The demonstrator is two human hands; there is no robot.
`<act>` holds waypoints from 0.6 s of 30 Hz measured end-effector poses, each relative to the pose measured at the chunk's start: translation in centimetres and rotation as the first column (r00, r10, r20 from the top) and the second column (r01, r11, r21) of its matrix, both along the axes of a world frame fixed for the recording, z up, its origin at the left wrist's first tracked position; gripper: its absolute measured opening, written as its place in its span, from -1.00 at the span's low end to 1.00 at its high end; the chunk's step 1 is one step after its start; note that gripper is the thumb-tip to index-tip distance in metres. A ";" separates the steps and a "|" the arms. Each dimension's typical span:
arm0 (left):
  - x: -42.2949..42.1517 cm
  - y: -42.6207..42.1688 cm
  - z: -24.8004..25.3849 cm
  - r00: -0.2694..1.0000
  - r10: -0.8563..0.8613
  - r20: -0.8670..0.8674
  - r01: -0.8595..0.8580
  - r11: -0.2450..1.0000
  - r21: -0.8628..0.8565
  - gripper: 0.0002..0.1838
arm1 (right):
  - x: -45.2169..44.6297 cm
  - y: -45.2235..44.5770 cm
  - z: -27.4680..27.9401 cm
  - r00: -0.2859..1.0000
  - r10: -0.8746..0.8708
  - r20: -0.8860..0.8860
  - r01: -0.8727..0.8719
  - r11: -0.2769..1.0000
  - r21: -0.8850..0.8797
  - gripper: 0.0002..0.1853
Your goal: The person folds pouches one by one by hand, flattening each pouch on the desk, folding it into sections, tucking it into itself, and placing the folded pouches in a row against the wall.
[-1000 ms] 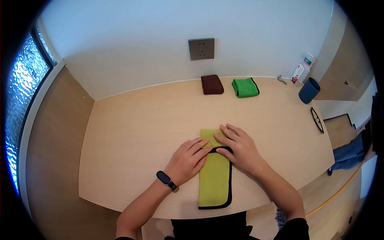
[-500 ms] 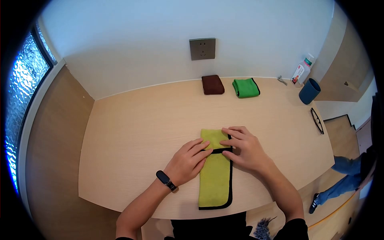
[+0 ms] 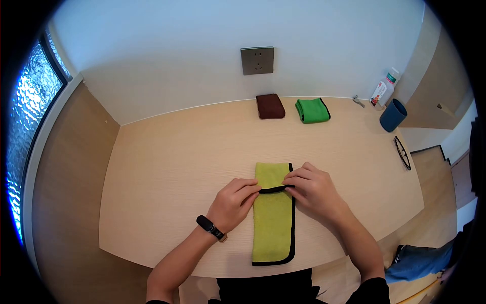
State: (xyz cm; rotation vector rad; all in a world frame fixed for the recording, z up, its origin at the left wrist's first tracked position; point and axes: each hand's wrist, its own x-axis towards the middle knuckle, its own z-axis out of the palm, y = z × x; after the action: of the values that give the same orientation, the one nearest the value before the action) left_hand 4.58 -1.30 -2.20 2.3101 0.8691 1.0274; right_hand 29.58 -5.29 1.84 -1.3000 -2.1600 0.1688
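A yellow-green cloth (image 3: 273, 228) with black edging lies lengthwise on the table in front of me, its far part folded over toward me. A black-edged fold line runs across it, slightly lifted. My left hand (image 3: 230, 205), with a black band on its wrist, pinches the left end of this edge between thumb and fingers. At the right end, my right hand (image 3: 315, 190) pinches the same edge, fingers bent over the cloth.
Along the wall sit a folded dark brown cloth (image 3: 271, 106) and a folded green cloth (image 3: 313, 111). Toward the right are a bottle (image 3: 382, 93), a blue cup (image 3: 393, 116), a small metal item (image 3: 358, 102) and glasses (image 3: 402, 153). A person's jeans-clad leg (image 3: 420, 263) shows beyond the table.
My fingers, spread flat on the cloth before, have drawn in to pinch the two ends of the black edge, which now lifts slightly. The other person's leg has shifted lower and nearer.
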 end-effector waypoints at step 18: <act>0.0 -0.1 0.6 0.999 -0.025 -0.048 0.028 0.997 0.066 -0.85 | 0.2 -0.1 -0.9 0.994 0.039 -0.101 -0.045 0.997 -0.058 -0.88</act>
State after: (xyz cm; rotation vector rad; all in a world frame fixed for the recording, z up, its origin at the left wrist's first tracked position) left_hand 4.58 -1.40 -1.62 2.4037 0.8318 1.0096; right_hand 29.73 -5.38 0.91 -1.2522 -2.1126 0.3114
